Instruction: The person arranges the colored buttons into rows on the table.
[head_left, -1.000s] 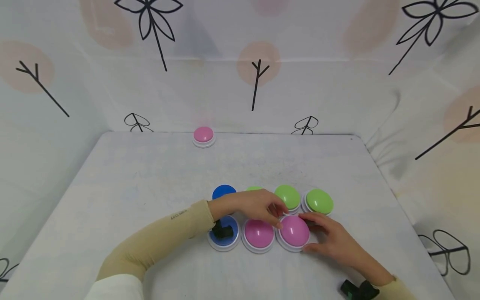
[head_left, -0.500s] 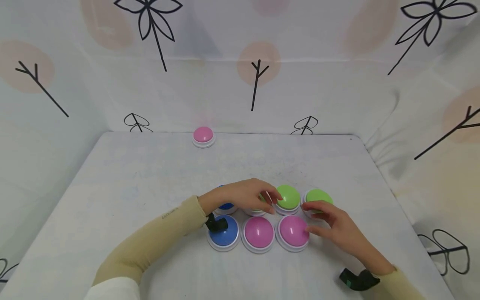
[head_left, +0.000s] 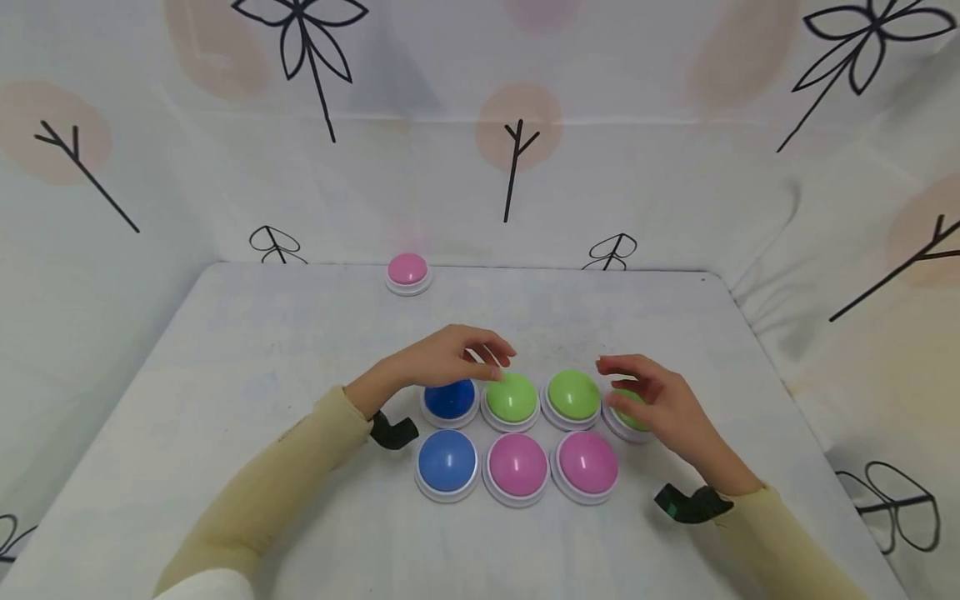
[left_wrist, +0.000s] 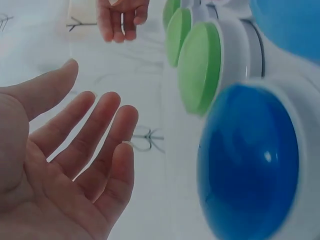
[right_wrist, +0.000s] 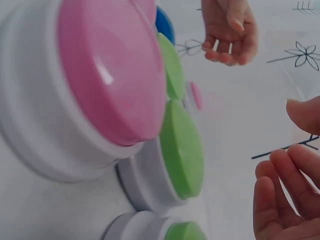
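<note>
Round domed push buttons on white bases stand in two rows on the table. In the back row are a dark blue button (head_left: 449,400), a green button (head_left: 512,397), a second green button (head_left: 573,395) and a third green button (head_left: 628,412), partly behind my right hand (head_left: 667,408). The front row has a blue button (head_left: 447,461), a pink button (head_left: 518,465) and another pink button (head_left: 588,462). My left hand (head_left: 442,354) hovers above the dark blue and nearest green ones, fingers loosely bent. Both hands hold nothing; the wrist views show their palms bare.
A lone pink button (head_left: 407,272) sits at the far edge of the white table (head_left: 315,333). Fabric walls with printed plants (head_left: 420,183) enclose the back and sides. Dark wrist-camera mounts (head_left: 693,504) hang below both wrists.
Both hands have left the right-hand pink button in the front row. My left hand has moved left and back; my right hand has moved back to the third green button. The buttons stay in place.
</note>
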